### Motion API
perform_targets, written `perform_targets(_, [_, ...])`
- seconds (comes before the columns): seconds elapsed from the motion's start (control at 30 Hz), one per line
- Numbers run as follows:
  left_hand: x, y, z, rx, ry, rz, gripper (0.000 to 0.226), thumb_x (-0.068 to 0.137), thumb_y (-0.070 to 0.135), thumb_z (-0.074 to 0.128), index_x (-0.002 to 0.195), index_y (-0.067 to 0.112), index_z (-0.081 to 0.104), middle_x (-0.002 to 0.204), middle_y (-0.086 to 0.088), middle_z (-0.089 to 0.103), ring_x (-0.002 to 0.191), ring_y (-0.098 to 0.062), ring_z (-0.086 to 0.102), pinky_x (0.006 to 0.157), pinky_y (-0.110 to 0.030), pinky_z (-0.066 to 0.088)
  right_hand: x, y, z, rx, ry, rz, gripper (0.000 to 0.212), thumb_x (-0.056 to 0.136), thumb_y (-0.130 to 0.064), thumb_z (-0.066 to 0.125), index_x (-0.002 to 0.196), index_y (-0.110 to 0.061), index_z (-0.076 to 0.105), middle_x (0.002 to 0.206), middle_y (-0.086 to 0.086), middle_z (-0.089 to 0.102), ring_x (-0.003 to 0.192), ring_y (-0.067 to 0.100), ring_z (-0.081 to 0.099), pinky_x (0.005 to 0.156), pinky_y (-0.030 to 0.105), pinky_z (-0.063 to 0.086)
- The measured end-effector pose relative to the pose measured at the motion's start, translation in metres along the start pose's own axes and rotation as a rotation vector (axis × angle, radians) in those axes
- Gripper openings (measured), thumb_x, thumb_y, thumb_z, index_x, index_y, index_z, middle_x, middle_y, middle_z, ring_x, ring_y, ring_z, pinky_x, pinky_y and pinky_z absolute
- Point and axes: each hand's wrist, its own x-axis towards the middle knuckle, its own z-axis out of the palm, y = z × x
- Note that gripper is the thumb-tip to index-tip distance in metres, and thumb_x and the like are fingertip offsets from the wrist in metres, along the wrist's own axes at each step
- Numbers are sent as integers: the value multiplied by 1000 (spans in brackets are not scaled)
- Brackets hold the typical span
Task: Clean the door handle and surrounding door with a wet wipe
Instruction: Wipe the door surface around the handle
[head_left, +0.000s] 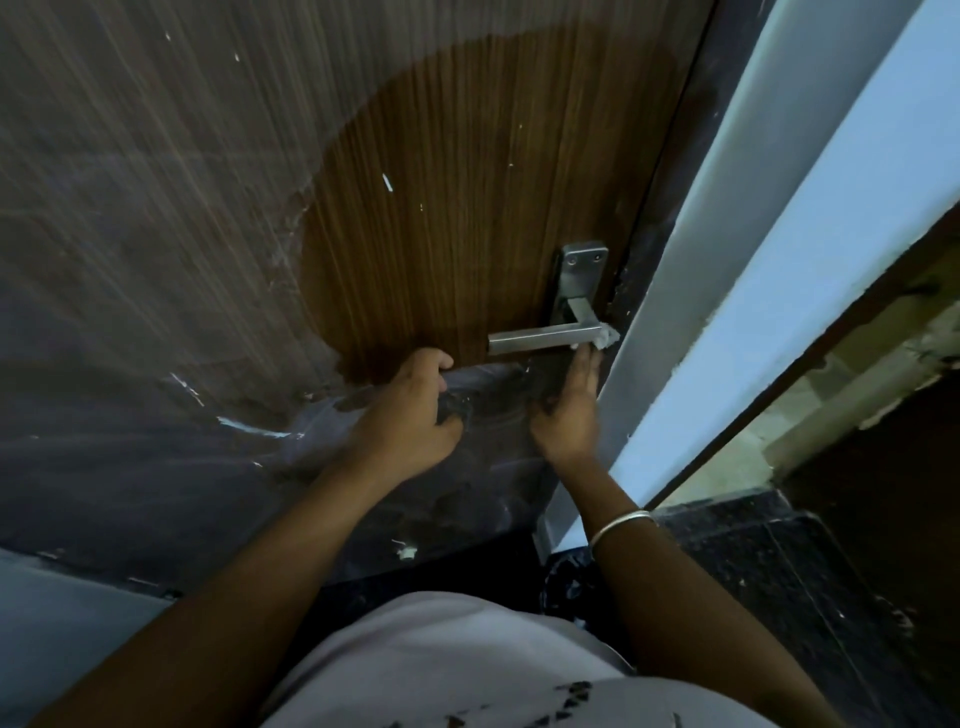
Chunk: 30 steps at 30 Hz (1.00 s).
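Observation:
A brown wood-grain door (441, 208) fills the view, much of it under a dusty plastic film (156, 260). A steel lever handle (540, 338) sits on its back plate (579, 275) near the door's right edge. My right hand (569, 410) reaches up under the handle's right end and its fingertips press a white wet wipe (605, 338) against that end. My left hand (410, 410) grips the torn edge of the plastic film just below and left of the lever.
A pale blue door frame (753, 312) runs diagonally right of the handle. Dark speckled floor (769, 571) lies at lower right, with a darker opening beyond. White paint flecks dot the door. My bracelet (621, 525) circles the right wrist.

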Motion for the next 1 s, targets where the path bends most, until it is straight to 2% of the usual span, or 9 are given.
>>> perform_targets(0.1, [1,2,2,-3,-1,3,63,78,12,68,132,15,36,122,-5,50,91,-10,50,71,-21,40,-10,7,9,6,-46,-15,92,83,-21,68,150,-13,5,158,6,4,142,26,20,106,21,18])
perform_targets(0.27, [1,1,3,-6,-7,-1,60,78,13,68,130,15,37,119,-4,51,86,-10,49,71,-25,42,-2,4,1,10,-6,-35,88,84,-20,65,150,-16,7,158,4,6,133,29,38,103,35,38])
perform_targets(0.37, [0,0,3,-16,-18,-10,59,78,13,67,129,16,38,119,-4,50,89,-11,50,74,-27,44,-6,4,4,58,-26,27,89,84,-18,65,150,-17,6,158,4,8,139,20,25,109,30,26])
perform_targets(0.47, [-3,-3,4,-39,-17,-30,58,78,12,68,128,15,39,119,-5,50,88,-12,49,75,-29,45,-12,6,13,103,-90,100,86,84,-5,61,149,-15,6,156,7,16,140,24,24,110,28,23])
perform_targets(0.53, [-4,-8,5,-29,-10,-62,59,78,13,68,128,17,38,116,-2,49,84,-11,48,72,-28,43,-18,1,21,3,-144,43,82,89,-15,58,149,-12,1,157,8,9,140,23,23,107,15,14])
perform_targets(0.6, [-5,-14,6,-16,-11,-100,59,77,15,69,127,19,38,112,2,47,82,-11,49,70,-27,42,-26,-6,32,-25,-187,-59,85,89,-24,59,149,-12,0,157,9,9,131,25,38,98,11,22])
perform_targets(0.7, [-7,-19,4,-26,-21,-127,57,77,15,69,125,19,38,108,4,46,83,-13,50,71,-30,42,-37,-12,40,-20,-220,-157,89,86,-26,64,149,-15,3,158,7,9,119,28,50,92,30,41])
perform_targets(0.9, [-13,-32,-4,-6,35,-176,58,76,14,68,125,17,37,108,2,48,84,-14,48,73,-31,41,-25,-10,33,42,-150,125,83,87,-13,59,149,-15,3,155,12,17,137,29,29,109,32,25])
perform_targets(1.0, [-18,-38,-8,2,41,-213,57,77,16,68,125,19,37,105,5,47,83,-15,50,70,-30,42,-43,-27,44,-32,-231,-50,90,87,-25,62,150,-18,-2,157,9,9,118,29,52,93,30,40])
